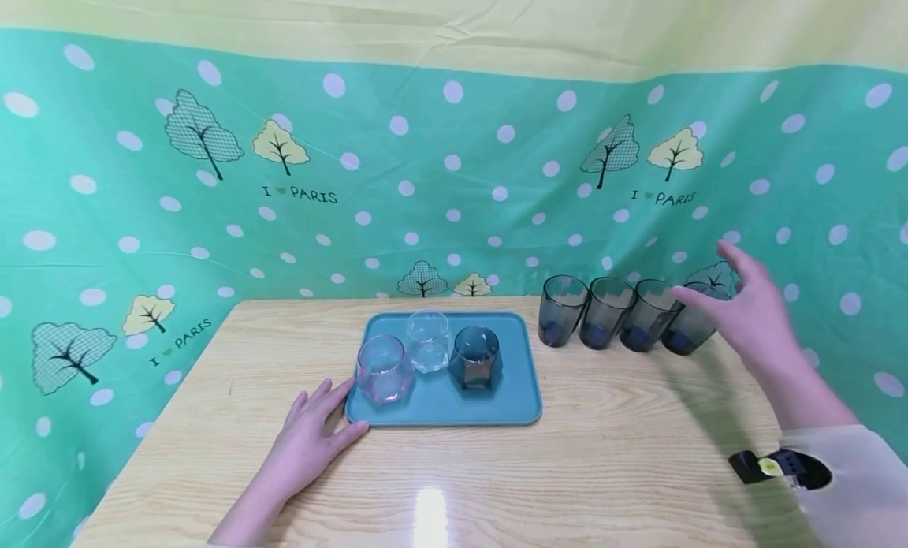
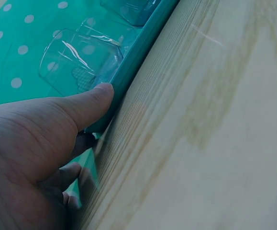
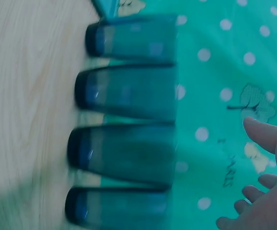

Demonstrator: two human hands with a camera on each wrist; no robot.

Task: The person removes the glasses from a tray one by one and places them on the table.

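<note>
On my feed, the rightmost smoked glass (image 1: pixel 681 341) stands at the end of its row on the table (image 1: pixel 603 461). The right hand (image 1: pixel 762 323) hangs beside it, thumb and fingers parted, grasping nothing; I'd grip evenly, sparing the neighbouring glass (image 1: pixel 641 332). The left hand (image 1: pixel 308 434), fingers relaxed, touches the tray's corner (image 1: pixel 357 419); light pressure suffices.
</note>
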